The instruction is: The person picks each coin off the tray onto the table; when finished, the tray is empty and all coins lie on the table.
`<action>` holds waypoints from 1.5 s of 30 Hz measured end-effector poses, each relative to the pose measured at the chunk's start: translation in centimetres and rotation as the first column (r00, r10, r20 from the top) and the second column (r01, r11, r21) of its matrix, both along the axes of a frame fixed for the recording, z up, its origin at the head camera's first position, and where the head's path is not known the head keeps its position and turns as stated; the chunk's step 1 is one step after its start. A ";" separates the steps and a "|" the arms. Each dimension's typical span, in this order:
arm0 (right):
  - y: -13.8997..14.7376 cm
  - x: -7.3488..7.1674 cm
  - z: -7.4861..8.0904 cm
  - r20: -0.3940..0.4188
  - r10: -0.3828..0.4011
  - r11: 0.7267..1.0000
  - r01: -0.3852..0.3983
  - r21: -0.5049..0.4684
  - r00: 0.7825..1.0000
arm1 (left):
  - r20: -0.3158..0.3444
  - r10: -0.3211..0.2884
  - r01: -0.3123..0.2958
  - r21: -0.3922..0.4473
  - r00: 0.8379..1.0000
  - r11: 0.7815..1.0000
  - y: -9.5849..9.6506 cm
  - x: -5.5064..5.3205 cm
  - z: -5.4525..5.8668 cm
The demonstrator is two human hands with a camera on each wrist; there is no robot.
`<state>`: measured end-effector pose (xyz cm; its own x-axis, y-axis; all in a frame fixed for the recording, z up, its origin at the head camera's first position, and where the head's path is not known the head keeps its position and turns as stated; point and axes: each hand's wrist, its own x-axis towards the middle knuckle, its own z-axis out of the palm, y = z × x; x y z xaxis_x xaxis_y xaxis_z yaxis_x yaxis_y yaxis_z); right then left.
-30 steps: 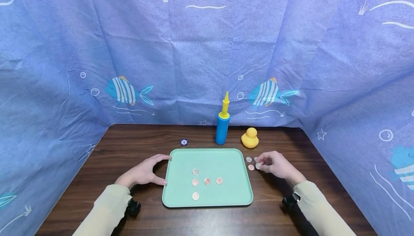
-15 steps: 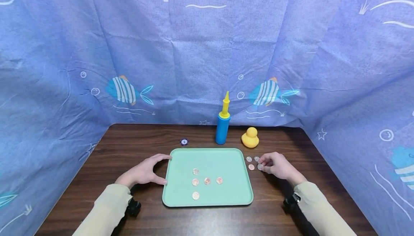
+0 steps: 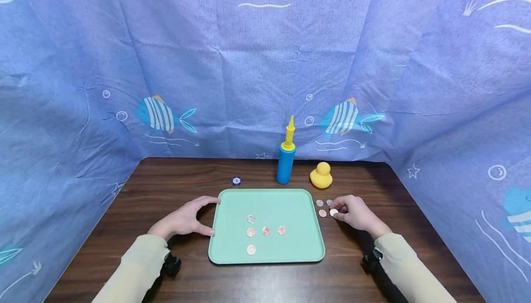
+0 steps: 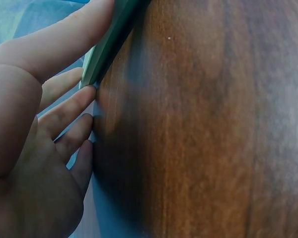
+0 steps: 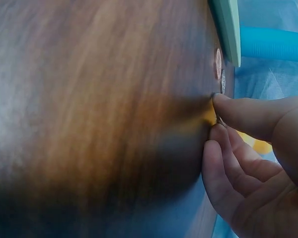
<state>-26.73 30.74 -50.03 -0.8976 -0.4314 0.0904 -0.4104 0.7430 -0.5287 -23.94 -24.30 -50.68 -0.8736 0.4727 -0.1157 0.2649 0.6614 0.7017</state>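
Observation:
My left hand [image 3: 185, 217] rests at the left edge of a mint-green tray [image 3: 298, 247], thumb and fingers spread apart and touching its rim. In the left wrist view that hand [image 4: 44, 114] lies along the tray's side [image 4: 102, 54]. To the right of the tray, my right hand [image 3: 354, 211] pinches a pale coin [image 3: 333, 212] between thumb and fingertips, low at the tabletop. The right wrist view shows only a sliver of this coin [image 5: 220, 120]. Close by lie a copper coin [image 3: 322, 213] and two silvery coins, one being a silvery coin [image 3: 319, 203] nearer the tray.
Several coins lie on the tray, among them a copper coin [image 3: 266, 231] and a silvery coin [image 3: 251, 219]. Behind it are a poker chip [image 3: 236, 181], a blue-yellow hand pump [image 3: 285, 164] and a yellow rubber duck [image 3: 321, 176]. A blue fish-print cloth [image 3: 257, 77] surrounds the table [image 3: 269, 284].
The pale coin at my right fingertips has shifted slightly right and now catches more light than half a second ago. My left hand and the tray stay in place.

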 end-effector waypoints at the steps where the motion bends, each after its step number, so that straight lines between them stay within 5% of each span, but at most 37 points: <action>1: 0.0 0.0 0.0 0.002 -0.004 1.000 0.004 0.003 1.000 | -0.001 0.001 -0.001 0.000 1.000 1.000 0.0 0.0 0.0; 37: -0.5 0.3 0.2 0.011 -0.038 0.999 0.038 0.007 0.999 | -0.004 -0.006 0.006 -0.003 1.000 1.000 0.0 -0.1 0.0; 45: -0.5 -0.2 1.1 0.020 -0.080 0.994 0.081 -0.073 0.997 | -0.014 -0.010 0.010 -0.003 1.000 1.000 0.0 -0.1 0.0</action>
